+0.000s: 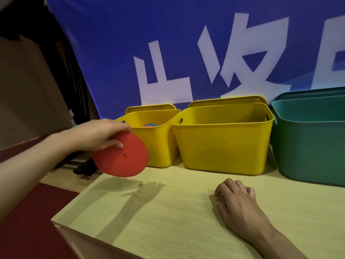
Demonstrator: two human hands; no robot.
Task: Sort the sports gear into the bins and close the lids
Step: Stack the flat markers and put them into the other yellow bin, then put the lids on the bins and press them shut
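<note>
My left hand [97, 134] grips a red round disc [122, 157] by its upper edge, held in the air just left of the small yellow bin [158, 144]. That bin is open, with a blue and orange item [150, 125] partly visible inside. A larger yellow bin [224, 143] stands open beside it, and a teal bin [313, 146] stands open at the right. Matching lids lean upright behind the bins: a small yellow lid [149, 108], a larger yellow lid [227, 100], a teal lid [308, 93]. My right hand [237, 200] rests on the table, fingers curled, holding nothing.
The light wooden table [158, 212] ends at its left corner, with red floor [28, 230] below. A blue banner [186, 43] with white characters hangs behind the bins. A dark stand base [84, 169] sits on the floor left of the table.
</note>
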